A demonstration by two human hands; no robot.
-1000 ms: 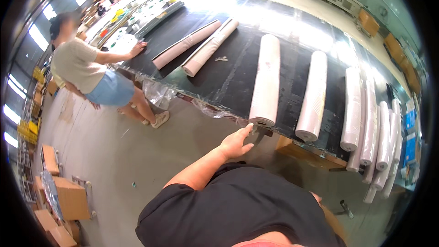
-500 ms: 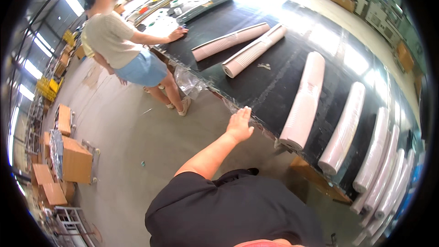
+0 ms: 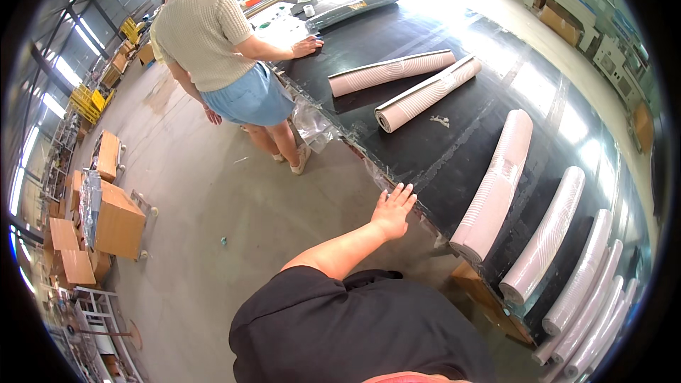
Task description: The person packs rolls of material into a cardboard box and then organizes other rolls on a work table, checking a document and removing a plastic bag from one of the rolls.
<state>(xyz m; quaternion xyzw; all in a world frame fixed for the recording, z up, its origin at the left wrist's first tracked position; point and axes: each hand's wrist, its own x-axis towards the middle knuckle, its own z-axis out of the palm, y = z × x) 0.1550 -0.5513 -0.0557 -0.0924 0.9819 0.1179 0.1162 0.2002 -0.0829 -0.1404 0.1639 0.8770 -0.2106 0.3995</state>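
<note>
My left hand (image 3: 394, 213) rests at the near edge of a long black table (image 3: 418, 156), its fingers spread and holding nothing. The nearest thing to its right is a thick rolled pale-pink mat (image 3: 493, 188) with a line pattern. Further right lies a roll in clear wrap (image 3: 545, 234). Two loosely rolled pink mats lie side by side at an angle farther up the table: one roll (image 3: 390, 73) behind the other roll (image 3: 429, 93). My right hand is out of view.
A co-worker (image 3: 213, 42) stands at the table's far left with a hand (image 3: 307, 46) on it. Rolls of tape (image 3: 308, 10) and a dark wrapped roll (image 3: 355, 12) lie beyond. Several wrapped rolls (image 3: 582, 326) crowd the right end. Cardboard boxes (image 3: 119, 220) stand on the left floor.
My view has shifted, so the table and rolls sit differently in the picture. The fingers of my left hand are spread wider at the table edge. The rolls keep their arrangement.
</note>
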